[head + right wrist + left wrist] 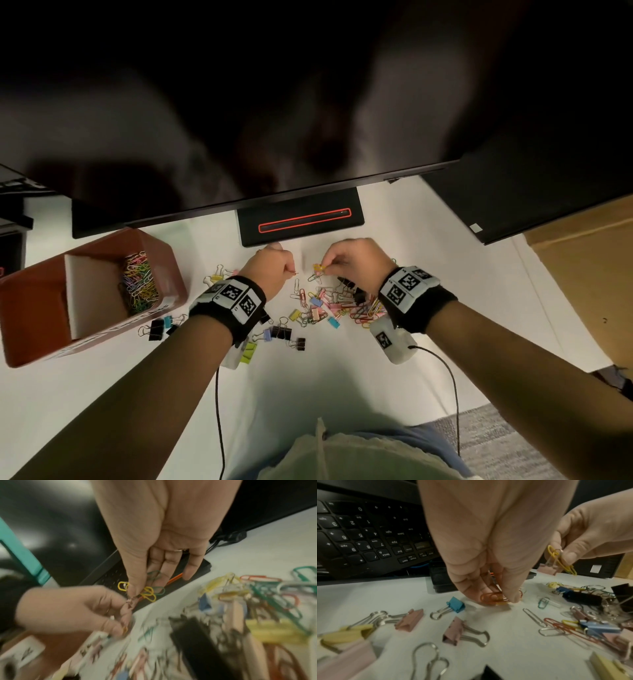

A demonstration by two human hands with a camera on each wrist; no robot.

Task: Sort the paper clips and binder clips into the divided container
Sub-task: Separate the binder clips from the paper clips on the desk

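Observation:
A mixed pile of coloured paper clips and binder clips [329, 305] lies on the white table between my wrists. My left hand [289, 272] pinches a few orange paper clips [494, 597] just above the table. My right hand [325, 269] pinches a bunch of yellow and green paper clips [148, 591]; a pink binder clip [547, 568] hangs tangled under them. The red-brown divided container [30, 308] stands at the left. Its right compartment holds a heap of paper clips [138, 284]; what its left compartment holds is hidden.
A dark monitor [239, 102] overhangs the table's far side, its stand base [301, 221] just beyond my hands. A black keyboard [359, 534] sits under it. Loose binder clips [161, 327] lie by the container. A brown cardboard surface [589, 267] is at the right.

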